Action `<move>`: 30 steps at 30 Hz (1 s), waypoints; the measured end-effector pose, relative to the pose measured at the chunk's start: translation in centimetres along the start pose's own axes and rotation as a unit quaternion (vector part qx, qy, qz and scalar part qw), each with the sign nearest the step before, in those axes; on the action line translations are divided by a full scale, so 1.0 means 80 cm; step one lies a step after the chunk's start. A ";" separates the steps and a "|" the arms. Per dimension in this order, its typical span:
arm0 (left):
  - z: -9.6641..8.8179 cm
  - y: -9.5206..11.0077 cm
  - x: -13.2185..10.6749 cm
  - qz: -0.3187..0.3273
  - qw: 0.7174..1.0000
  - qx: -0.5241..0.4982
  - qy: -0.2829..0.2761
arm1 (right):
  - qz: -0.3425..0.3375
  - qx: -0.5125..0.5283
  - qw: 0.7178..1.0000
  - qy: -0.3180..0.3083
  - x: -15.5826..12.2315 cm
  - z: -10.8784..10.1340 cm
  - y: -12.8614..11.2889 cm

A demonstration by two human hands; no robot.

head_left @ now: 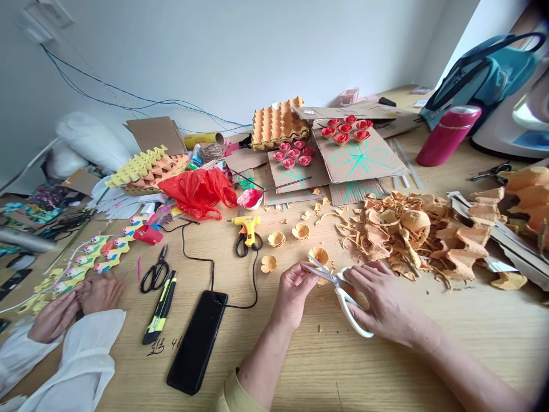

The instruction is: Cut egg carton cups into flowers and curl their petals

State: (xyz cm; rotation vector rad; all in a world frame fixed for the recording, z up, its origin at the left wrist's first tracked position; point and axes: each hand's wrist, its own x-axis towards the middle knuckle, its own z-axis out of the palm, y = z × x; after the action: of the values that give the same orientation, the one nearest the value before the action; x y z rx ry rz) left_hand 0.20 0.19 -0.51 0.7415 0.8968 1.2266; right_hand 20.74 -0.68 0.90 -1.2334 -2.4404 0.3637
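My right hand point(380, 292) grips a pair of white-handled scissors point(343, 294), its fingers through the loops. The blades are parted and reach left to my left hand point(297, 289). Between the fingertips of that hand is a small orange egg-carton piece, mostly hidden behind fingers and blades. Just beyond the blades, a cut egg-carton cup point(318, 256) with petal-like edges rests on the table. Similar flower-shaped cups, one point(269, 264) on its own and a stacked-looking one point(301, 231), lie farther left. Small trimmings are scattered around my hands.
A heap of orange carton scraps point(386, 229) spreads to the right. A yellow hot glue gun point(247, 229), black phone point(197, 343), utility knife point(159, 309) and black scissors point(155, 274) lie left. Red paper-like flowers point(342, 138) stand on cardboard behind. Another person's hands point(81, 300) work at far left.
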 end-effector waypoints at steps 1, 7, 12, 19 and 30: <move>0.000 0.000 0.000 -0.003 1.000 0.002 -0.005 | -0.002 0.001 1.000 0.003 0.000 0.000 0.000; 0.007 0.003 -0.003 -0.014 1.000 0.006 -0.022 | -0.017 -0.002 1.000 0.019 0.000 0.000 -0.001; 0.007 0.002 -0.005 -0.009 0.999 0.008 -0.034 | -0.023 0.003 0.999 0.027 0.000 -0.001 -0.001; 0.006 0.003 -0.006 -0.013 0.999 0.017 -0.050 | -0.035 0.011 0.999 0.031 0.000 -0.002 -0.002; 0.006 0.009 -0.008 -0.004 0.997 0.035 -0.065 | -0.041 0.033 0.998 0.022 -0.002 -0.006 -0.005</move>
State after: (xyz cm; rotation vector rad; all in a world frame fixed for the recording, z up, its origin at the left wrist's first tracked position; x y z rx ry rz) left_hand 0.24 -0.27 0.45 0.8633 0.8368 1.1316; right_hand 20.74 -1.00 1.46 -1.0987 -2.4128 0.3856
